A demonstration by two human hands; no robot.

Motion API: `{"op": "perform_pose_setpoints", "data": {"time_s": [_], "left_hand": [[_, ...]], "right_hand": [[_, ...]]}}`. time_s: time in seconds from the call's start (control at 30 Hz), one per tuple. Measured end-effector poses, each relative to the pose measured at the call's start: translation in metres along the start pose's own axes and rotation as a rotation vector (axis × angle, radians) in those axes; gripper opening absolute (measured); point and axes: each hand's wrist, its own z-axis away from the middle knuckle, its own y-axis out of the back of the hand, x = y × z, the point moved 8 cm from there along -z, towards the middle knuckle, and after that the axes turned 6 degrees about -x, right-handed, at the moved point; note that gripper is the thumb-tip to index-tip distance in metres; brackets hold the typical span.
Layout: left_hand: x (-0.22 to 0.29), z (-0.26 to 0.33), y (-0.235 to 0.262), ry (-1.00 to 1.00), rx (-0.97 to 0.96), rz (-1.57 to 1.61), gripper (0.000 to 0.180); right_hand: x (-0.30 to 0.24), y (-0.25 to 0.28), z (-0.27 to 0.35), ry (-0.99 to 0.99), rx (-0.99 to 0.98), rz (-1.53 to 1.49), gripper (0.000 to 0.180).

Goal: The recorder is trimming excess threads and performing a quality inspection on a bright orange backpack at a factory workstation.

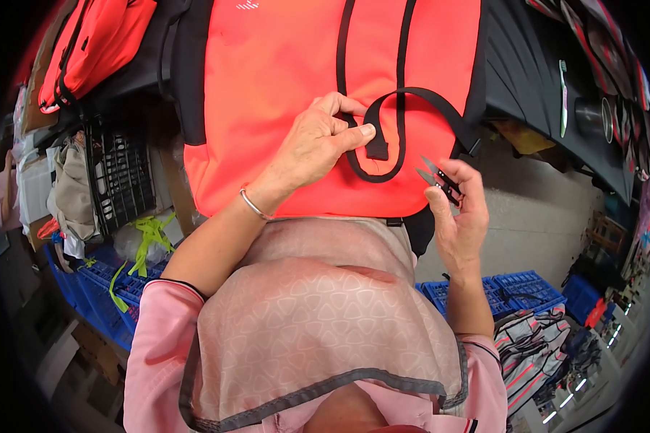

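A bright orange-red bag (pixel 267 86) with black side panels and black edge trim lies in front of me. My left hand (pixel 318 141) rests over it and pinches a black webbing strap (pixel 430 97) between thumb and fingers. That strap loops up and curves to the right edge of the bag; its folded end (pixel 377 148) lies just below my thumb. In my right hand (pixel 458 209), beside the bag's lower right corner, I hold small black thread snips (pixel 444 184). Their pointed blades are apart and aim toward the strap's end, not touching it.
Another orange-red bag (pixel 97 50) lies at the far left. A black crate (pixel 123 173) and blue crates (pixel 531 289) stand lower down on both sides. On the dark surface at right are a toothbrush (pixel 563 97) and a metal cup (pixel 591 117). Striped fabric pieces (pixel 531 353) are piled at lower right.
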Motion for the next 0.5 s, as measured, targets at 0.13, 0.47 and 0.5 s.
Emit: {"op": "perform_pose_setpoints", "data": {"time_s": [0.13,0.47,0.5], "left_hand": [[-0.005,0.000,-0.001,-0.020,0.002,0.097,0.042],[0.001,0.001,-0.002,-0.025,0.015,0.047,0.038],[0.000,0.000,-0.002,-0.023,0.015,0.047,0.038]], "right_hand": [[-0.024,-0.015,0.001,0.363,-0.084,0.461,0.034],[-0.030,-0.028,-0.007,0.448,-0.117,0.567,0.031],[-0.031,-0.029,-0.007,0.466,-0.116,0.582,0.032]]}}
